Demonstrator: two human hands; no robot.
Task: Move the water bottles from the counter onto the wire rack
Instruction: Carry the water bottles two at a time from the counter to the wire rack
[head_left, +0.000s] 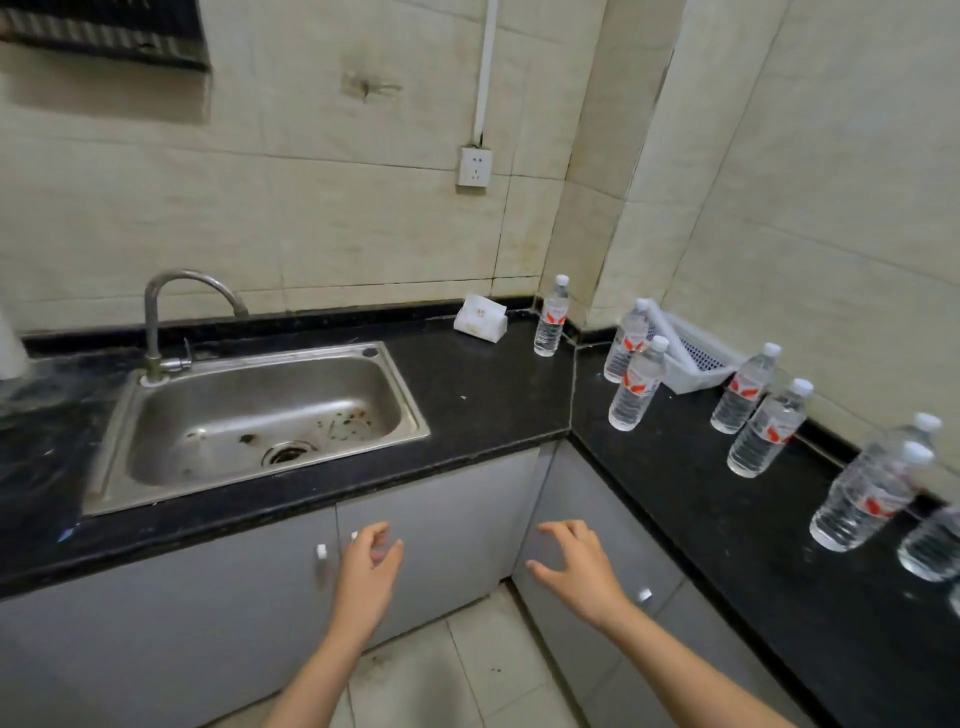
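Several full water bottles (638, 387) upright on the desk (493, 400), beyond and right of loosely spread, empty fingers (566, 531) of left hand (371, 561) and right hand (576, 564); probably weighty, thin-walled, slick, best gripped mid-body.

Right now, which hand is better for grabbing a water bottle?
The right hand, probably. Most water bottles stand along the counter on its side; the left hand hangs nearer the sink. Both hands are empty and open.
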